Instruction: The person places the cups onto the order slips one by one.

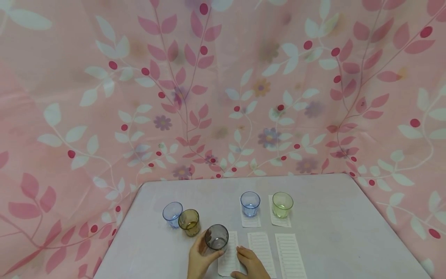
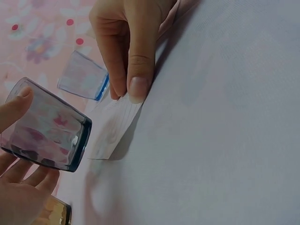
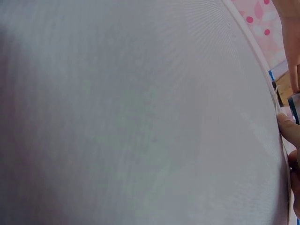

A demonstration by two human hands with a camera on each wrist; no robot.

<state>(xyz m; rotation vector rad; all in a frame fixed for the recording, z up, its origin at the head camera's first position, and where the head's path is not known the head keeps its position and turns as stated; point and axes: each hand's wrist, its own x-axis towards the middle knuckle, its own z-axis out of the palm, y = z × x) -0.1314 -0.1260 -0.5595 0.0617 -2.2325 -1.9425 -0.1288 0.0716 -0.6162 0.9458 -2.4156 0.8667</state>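
Observation:
My left hand (image 1: 200, 259) grips a grey-tinted drinking glass (image 1: 216, 237) by its side, thumb on the near side and fingers round the far side. In the left wrist view the grey glass (image 2: 49, 129) is held mouth away from the table, close over a lined paper slip (image 1: 228, 260). My right hand (image 1: 251, 265) is at that slip's right edge, its fingers fairly straight. The left wrist view shows the right thumb (image 2: 138, 75) and fingertips right at the paper (image 2: 115, 129). Only part of the hands shows along the right wrist view's edge.
An amber glass (image 1: 189, 223) and a blue glass (image 1: 172, 214) stand left of the grey one. Farther back, another blue glass (image 1: 250, 203) and a green glass (image 1: 282, 204) stand on paper slips. Two more slips (image 1: 259, 248) (image 1: 290, 255) lie to the right on the white table (image 1: 334, 217).

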